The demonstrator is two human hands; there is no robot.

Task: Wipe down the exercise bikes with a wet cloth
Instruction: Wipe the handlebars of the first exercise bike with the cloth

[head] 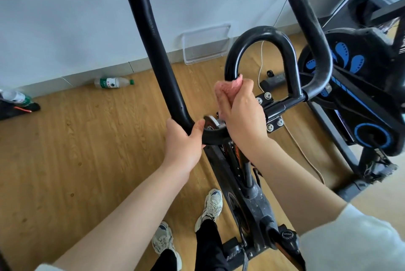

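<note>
Left hand [183,139]: fingers clamped on the bend of the left handlebar [153,40].
Right hand [243,115]: fingers closed around the pink cloth [225,91], pressed on the centre loop [260,51].
Progress: probably handlebars only; frame, second bike [359,99] on the right remain.

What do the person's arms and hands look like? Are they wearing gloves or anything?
No gloves. Both the left hand and the right hand are bare, and so are the forearms. No rings, watch or bracelets show. Pale, whitish sleeves sit pushed up near the elbows.
</note>
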